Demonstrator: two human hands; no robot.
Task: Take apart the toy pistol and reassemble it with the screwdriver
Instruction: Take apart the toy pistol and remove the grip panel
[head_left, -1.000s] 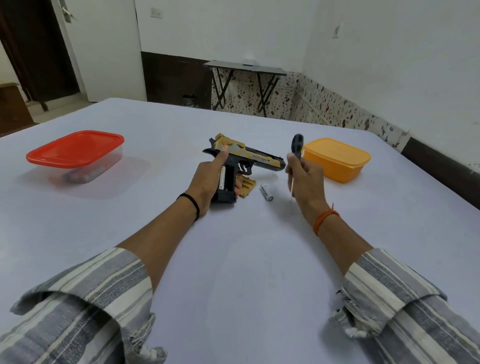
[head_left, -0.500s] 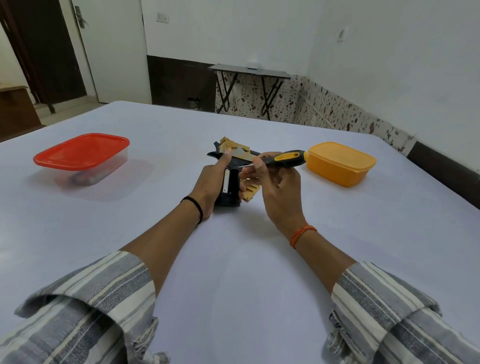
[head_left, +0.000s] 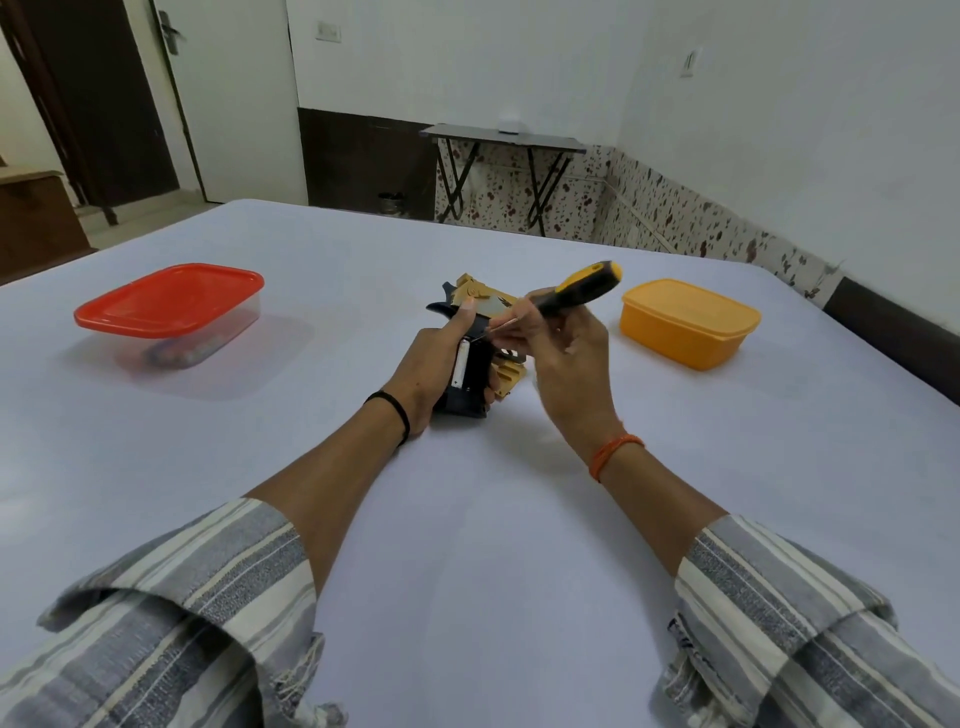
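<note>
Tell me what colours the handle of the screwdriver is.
Black with yellow-orange sections, including the end cap: the screwdriver handle, gripped by the right hand, shows best in the head view.

We see a bright, evenly lit room with soft, diffuse light from overhead. Faint, blurry shadows lie on the pale table (head_left: 467, 545) under the forearms and beside the red-lidded container (head_left: 169, 309). No harsh glare appears. The wide-angle lens bends walls and table edges outward; detail softens slightly toward the corners.
</note>
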